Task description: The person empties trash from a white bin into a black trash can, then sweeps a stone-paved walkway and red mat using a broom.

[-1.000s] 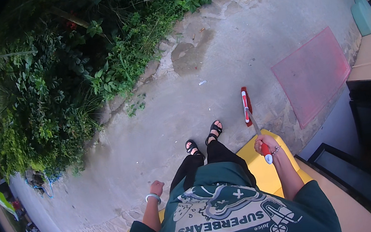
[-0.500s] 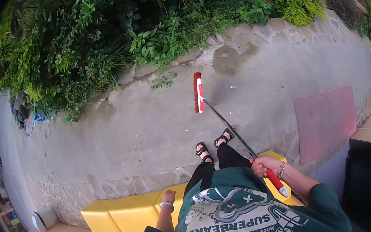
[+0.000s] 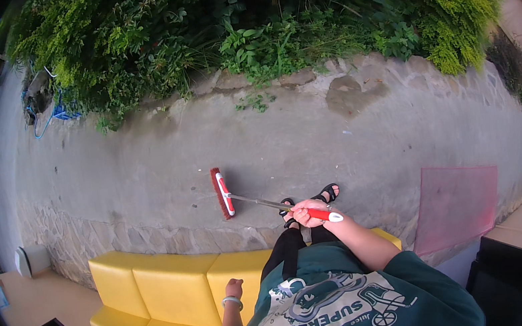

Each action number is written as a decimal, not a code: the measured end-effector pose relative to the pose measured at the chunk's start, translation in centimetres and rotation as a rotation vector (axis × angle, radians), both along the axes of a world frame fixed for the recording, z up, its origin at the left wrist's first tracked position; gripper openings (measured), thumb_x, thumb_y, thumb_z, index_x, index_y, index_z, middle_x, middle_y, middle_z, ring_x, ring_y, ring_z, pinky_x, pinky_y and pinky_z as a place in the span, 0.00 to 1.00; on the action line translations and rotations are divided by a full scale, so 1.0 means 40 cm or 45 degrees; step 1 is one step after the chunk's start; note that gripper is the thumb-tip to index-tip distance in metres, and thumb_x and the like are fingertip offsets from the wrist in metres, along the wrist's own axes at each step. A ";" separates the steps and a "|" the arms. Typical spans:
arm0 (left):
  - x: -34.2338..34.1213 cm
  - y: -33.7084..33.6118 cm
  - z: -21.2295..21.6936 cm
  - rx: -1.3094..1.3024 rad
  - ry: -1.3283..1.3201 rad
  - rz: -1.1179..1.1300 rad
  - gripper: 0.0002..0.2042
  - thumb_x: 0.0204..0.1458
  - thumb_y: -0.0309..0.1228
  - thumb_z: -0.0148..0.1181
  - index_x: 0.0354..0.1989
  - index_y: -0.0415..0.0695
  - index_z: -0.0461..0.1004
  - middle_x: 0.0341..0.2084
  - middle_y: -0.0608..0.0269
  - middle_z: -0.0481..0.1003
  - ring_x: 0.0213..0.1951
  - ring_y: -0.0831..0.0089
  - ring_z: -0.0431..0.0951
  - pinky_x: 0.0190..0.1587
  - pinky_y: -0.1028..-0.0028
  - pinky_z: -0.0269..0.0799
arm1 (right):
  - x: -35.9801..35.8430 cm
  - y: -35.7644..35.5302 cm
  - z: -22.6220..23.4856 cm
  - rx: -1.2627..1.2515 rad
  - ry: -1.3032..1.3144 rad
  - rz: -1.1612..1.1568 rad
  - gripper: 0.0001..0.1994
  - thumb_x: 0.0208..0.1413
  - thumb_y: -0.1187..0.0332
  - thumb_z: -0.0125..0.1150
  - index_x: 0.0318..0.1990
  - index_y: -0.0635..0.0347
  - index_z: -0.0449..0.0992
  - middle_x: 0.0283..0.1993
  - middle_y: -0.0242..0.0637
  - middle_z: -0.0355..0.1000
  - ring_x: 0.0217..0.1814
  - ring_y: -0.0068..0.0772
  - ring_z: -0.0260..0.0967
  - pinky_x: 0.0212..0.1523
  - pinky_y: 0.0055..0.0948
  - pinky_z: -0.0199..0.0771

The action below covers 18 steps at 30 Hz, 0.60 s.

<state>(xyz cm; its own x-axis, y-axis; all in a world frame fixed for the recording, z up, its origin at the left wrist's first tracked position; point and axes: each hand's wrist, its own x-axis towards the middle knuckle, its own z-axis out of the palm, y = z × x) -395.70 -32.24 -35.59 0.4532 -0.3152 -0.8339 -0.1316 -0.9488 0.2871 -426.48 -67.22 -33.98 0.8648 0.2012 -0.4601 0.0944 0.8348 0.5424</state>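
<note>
The right hand (image 3: 307,213) is wrapped in a fist around the red grip of a push broom (image 3: 221,193), near the handle's white-tipped end. The broom has a thin metal shaft running from that grip out to the left and slightly farther away, ending in a narrow head with a red and white block and a dense row of reddish-brown bristles. The head rests on the grey concrete path (image 3: 140,167), bristles facing left, well to the left of the person's black sandals (image 3: 327,193). The left hand (image 3: 233,288) hangs at the person's side with fingers curled loosely, pinching nothing, a pale bracelet (image 3: 230,300) on the wrist, above the yellow cushioned bench (image 3: 158,286). Beyond the path a stone edging meets thick green shrubs (image 3: 253,22). A pink mat (image 3: 456,204) lies on the right.
</note>
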 end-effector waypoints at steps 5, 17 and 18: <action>-0.016 0.080 -0.035 0.099 0.084 0.094 0.14 0.43 0.36 0.56 0.30 0.36 0.72 0.26 0.52 0.74 0.32 0.63 0.73 0.38 0.69 0.67 | -0.397 0.021 0.133 0.049 0.300 -0.274 0.07 0.57 0.71 0.41 0.36 0.68 0.62 0.15 0.25 0.57 0.11 0.15 0.54 0.11 0.14 0.55; 0.001 0.016 -0.078 -0.164 0.062 0.030 0.12 0.45 0.34 0.55 0.31 0.36 0.71 0.17 0.59 0.70 0.18 0.71 0.68 0.23 0.72 0.64 | -0.382 0.046 0.399 -0.740 1.045 0.257 0.15 0.50 0.73 0.44 0.13 0.50 0.54 0.09 0.25 0.50 0.09 0.21 0.48 0.12 0.22 0.50; -0.004 0.005 -0.066 -0.139 0.085 0.044 0.13 0.45 0.34 0.54 0.32 0.36 0.71 0.17 0.58 0.71 0.18 0.71 0.69 0.24 0.72 0.65 | -0.363 0.026 0.435 -0.669 0.907 0.219 0.15 0.50 0.74 0.44 0.13 0.51 0.55 0.10 0.24 0.50 0.09 0.20 0.48 0.13 0.22 0.50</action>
